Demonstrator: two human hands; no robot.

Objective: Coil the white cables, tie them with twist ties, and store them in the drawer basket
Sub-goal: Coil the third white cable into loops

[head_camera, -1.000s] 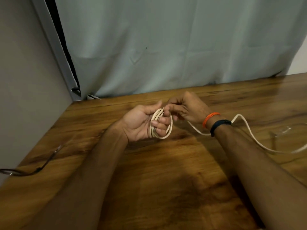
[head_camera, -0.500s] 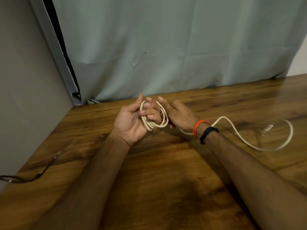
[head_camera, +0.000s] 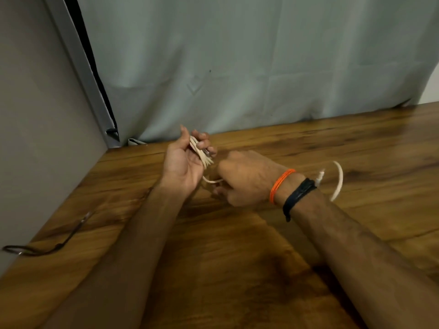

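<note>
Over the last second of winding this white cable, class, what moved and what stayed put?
The right hand swung from above the coil down to the table side, drawing the loose cable end closer, so the tail is shorter. The coil went from a round loop to a flattened bundle. The left hand kept holding the coil; the dark cord stayed at the table's left edge.

A wooden surface (head_camera: 237,269) meets a grey wall (head_camera: 35,115) on the left and a pale curtain (head_camera: 237,67) behind, in dim warm light.
</note>
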